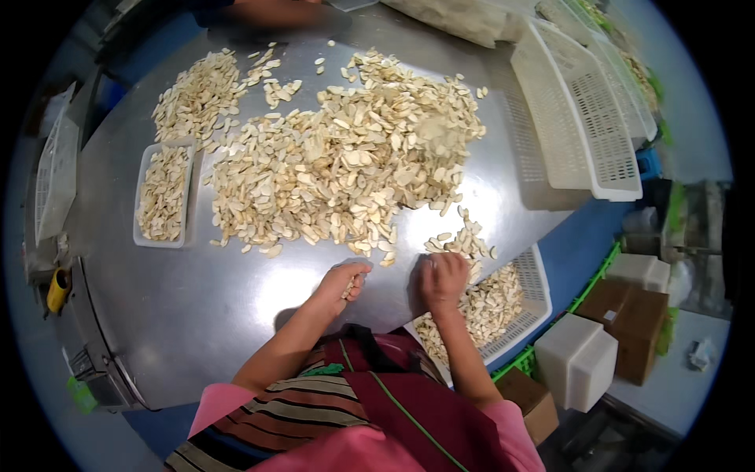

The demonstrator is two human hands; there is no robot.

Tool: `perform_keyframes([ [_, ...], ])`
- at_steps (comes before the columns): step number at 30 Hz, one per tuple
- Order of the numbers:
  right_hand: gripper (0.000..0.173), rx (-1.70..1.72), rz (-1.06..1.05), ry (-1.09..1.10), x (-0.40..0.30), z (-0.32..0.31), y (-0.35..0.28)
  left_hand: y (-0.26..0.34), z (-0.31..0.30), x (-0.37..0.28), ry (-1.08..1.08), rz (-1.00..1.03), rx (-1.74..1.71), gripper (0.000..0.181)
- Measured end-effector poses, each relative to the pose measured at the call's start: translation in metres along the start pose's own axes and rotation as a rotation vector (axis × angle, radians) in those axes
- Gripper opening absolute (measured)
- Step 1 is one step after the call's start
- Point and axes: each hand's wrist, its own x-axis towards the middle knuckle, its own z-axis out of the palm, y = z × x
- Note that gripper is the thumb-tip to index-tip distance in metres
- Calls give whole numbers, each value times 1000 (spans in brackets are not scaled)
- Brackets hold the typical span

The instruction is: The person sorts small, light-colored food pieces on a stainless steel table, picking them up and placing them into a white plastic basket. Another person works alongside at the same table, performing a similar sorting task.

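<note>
A large heap of pale dried slices (pixel 330 159) lies on the metal table (pixel 236 307). Below its near edge, my left hand (pixel 345 286) is curled around several slices that show between the fingers. My right hand (pixel 445 280) is bent downward at the near right edge of the table, beside a small group of slices (pixel 466 239); what lies under its fingers is hidden. Under my right forearm stands a white perforated plastic basket (pixel 540 295) holding many slices. A smaller pile (pixel 197 94) lies at the back left, above a clear plastic tub (pixel 137 218) filled with slices.
A white perforated basket (pixel 548 118) stands at the table's right rear, near a plastic bag (pixel 460 17). Another person's blurred arm (pixel 271 15) is across the table. White containers (pixel 575 360) and cardboard boxes (pixel 622 324) stand at the lower right. A yellow object (pixel 58 290) is at the left.
</note>
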Motion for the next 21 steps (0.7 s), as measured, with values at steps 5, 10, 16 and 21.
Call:
perform_keyframes([
  [5,29,173,-150,-165,25,37,-44,0,11,6,40,-18,-17,11],
  [10,22,49,-27,-94,6,10,3,7,16,-4,66,18,59,12],
  [16,23,-127,341,-53,66,20,82,9,25,10,44,44,147,13],
  [21,18,-22,396,-343,103,34,90,10,24,10,42,42,149,13],
])
